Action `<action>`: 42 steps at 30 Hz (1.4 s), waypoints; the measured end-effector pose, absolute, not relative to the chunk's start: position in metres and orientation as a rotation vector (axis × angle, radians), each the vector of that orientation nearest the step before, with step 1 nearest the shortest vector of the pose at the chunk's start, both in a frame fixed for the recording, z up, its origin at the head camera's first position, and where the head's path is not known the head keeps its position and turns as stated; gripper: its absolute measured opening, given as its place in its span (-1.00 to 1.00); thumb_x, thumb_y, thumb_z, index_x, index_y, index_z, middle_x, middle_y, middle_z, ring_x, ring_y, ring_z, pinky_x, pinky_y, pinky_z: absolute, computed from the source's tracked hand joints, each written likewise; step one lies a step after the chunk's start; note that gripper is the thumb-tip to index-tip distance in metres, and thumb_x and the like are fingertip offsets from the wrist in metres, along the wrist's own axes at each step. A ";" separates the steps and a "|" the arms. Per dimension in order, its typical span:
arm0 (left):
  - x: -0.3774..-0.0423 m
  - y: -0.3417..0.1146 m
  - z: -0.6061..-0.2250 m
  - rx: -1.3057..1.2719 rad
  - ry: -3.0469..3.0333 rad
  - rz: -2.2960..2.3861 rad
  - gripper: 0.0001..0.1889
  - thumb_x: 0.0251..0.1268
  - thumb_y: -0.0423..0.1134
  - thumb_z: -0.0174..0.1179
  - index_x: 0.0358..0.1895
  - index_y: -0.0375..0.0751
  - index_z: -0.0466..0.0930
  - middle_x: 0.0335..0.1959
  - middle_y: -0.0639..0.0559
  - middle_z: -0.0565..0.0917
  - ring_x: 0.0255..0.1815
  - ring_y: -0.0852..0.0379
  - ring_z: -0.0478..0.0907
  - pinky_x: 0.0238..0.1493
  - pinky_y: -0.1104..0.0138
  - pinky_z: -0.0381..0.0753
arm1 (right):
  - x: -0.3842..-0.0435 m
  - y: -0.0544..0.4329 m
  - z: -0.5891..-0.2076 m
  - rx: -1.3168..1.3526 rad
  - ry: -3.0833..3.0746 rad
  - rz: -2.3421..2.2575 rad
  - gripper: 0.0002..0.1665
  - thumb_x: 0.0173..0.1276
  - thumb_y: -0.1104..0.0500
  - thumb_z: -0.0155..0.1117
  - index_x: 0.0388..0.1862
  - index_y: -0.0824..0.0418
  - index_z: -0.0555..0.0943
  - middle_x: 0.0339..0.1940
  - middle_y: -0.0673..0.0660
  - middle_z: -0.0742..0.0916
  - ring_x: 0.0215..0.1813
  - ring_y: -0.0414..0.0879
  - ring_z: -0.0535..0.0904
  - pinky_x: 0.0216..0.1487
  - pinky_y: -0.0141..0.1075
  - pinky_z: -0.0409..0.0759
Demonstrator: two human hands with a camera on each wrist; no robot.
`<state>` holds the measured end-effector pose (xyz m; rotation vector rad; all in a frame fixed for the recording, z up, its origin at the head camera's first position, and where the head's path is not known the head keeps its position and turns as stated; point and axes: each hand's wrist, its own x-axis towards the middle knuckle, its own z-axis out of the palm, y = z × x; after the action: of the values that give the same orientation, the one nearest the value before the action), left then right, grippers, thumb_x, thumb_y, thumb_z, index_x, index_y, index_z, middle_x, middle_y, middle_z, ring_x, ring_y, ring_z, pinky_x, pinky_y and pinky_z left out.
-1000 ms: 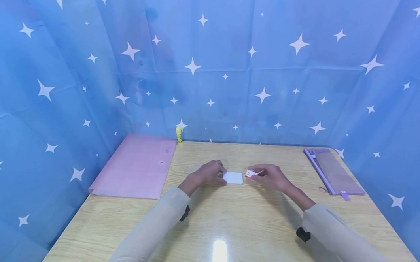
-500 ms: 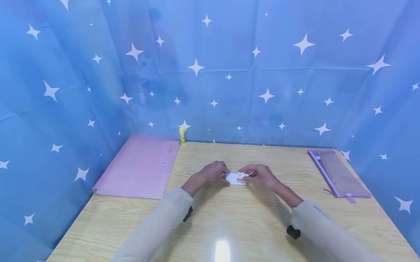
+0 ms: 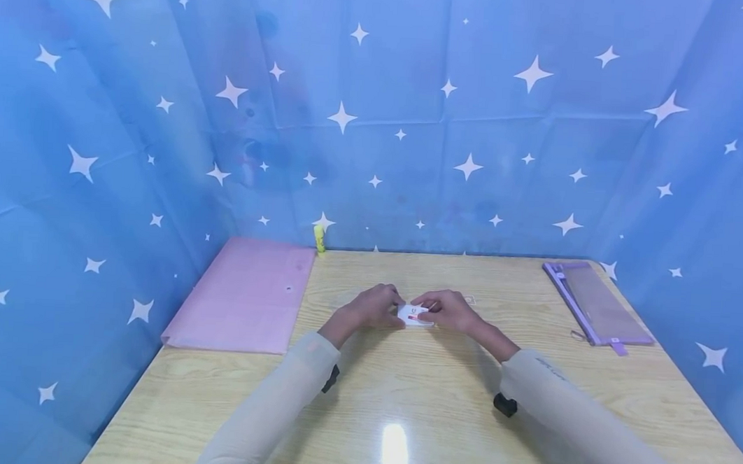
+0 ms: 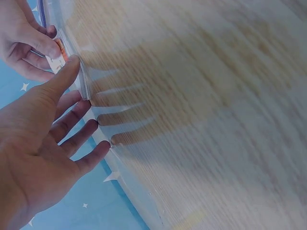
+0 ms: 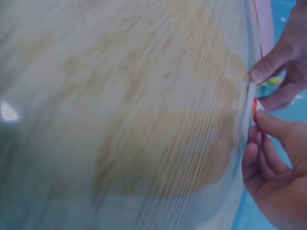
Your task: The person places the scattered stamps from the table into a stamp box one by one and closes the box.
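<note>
A flat white rectangular object with rounded corners (image 3: 402, 315) lies on the wooden table between my hands. My left hand (image 3: 372, 307) holds its left end, thumb on the near edge and fingers on the far edge. In the left wrist view its other fingers spread out along the table. My right hand (image 3: 448, 311) pinches a small white piece with a red stripe and a dark mark (image 3: 414, 313) over the white rectangle. Whether the two touch, I cannot tell. A strip of red and white (image 5: 255, 108) shows at the right fingertips in the right wrist view.
A pink folder (image 3: 242, 295) lies at the left of the table (image 3: 349, 413), a yellow glue stick (image 3: 319, 238) standing at its back corner. At the right is a purple zip pouch (image 3: 601, 303). A small pale outlined piece (image 3: 470, 300) lies behind the right hand. Starry blue curtains surround the table.
My right hand has moved left, bringing the small piece from beside the white rectangle to over it. The left hand keeps its hold. The pale outlined piece has come into view.
</note>
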<state>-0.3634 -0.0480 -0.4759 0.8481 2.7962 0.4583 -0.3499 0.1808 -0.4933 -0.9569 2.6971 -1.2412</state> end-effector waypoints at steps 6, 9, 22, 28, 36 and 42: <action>-0.363 -0.049 -0.475 0.893 2.796 0.461 -0.52 0.30 -0.04 0.47 0.23 -0.13 0.72 0.09 0.02 0.68 -0.02 0.17 0.57 0.04 0.33 0.62 | -0.352 0.173 -0.495 -0.936 2.715 -1.198 -0.67 0.33 0.38 0.45 0.07 0.41 0.72 -0.18 0.29 0.81 -0.24 0.05 0.77 -0.25 -0.33 0.71; -0.363 -0.049 -0.475 0.905 2.799 0.460 -0.53 0.30 -0.04 0.48 0.22 -0.12 0.72 0.07 0.02 0.68 -0.03 0.18 0.56 0.04 0.34 0.61 | -0.353 0.170 -0.496 -0.927 2.732 -1.176 -0.68 0.33 0.37 0.46 0.07 0.39 0.73 -0.20 0.25 0.81 -0.25 0.02 0.76 -0.28 -0.35 0.67; -0.363 -0.049 -0.476 0.908 2.809 0.453 -0.53 0.30 -0.07 0.48 0.23 -0.11 0.71 0.10 0.00 0.69 0.03 0.12 0.59 0.11 0.28 0.63 | -0.357 0.164 -0.499 -0.907 2.764 -1.138 -0.71 0.32 0.37 0.48 0.03 0.32 0.76 -0.21 0.19 0.80 -0.23 0.00 0.75 -0.24 -0.31 0.68; -0.363 -0.049 -0.475 0.927 2.809 0.439 -0.54 0.31 -0.07 0.47 0.22 -0.14 0.72 0.09 -0.01 0.69 0.01 0.12 0.58 0.10 0.29 0.62 | -0.358 0.161 -0.498 -0.905 2.780 -1.121 -0.73 0.32 0.36 0.48 0.01 0.29 0.77 -0.20 0.18 0.81 -0.20 0.03 0.76 -0.20 -0.26 0.70; -0.363 -0.049 -0.475 0.954 2.813 0.423 -0.54 0.31 -0.07 0.47 0.22 -0.15 0.72 0.10 -0.02 0.69 0.05 0.09 0.59 0.13 0.27 0.63 | -0.357 0.159 -0.496 -0.932 2.784 -1.110 -0.80 0.35 0.35 0.46 -0.05 0.32 0.77 -0.18 0.20 0.81 -0.19 0.07 0.76 -0.21 -0.23 0.71; -0.363 -0.050 -0.475 0.962 2.803 0.437 -0.55 0.32 -0.08 0.46 0.21 -0.17 0.72 0.13 -0.05 0.69 0.11 0.06 0.61 0.19 0.26 0.62 | -0.357 0.159 -0.495 -0.964 2.786 -1.088 -0.90 0.36 0.36 0.45 -0.18 0.30 0.81 -0.18 0.21 0.80 -0.20 0.07 0.75 -0.19 -0.22 0.72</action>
<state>-0.3626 -0.0497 -0.4748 0.9625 2.8026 0.4366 -0.3571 0.1592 -0.4952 -0.9642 2.7863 -1.0884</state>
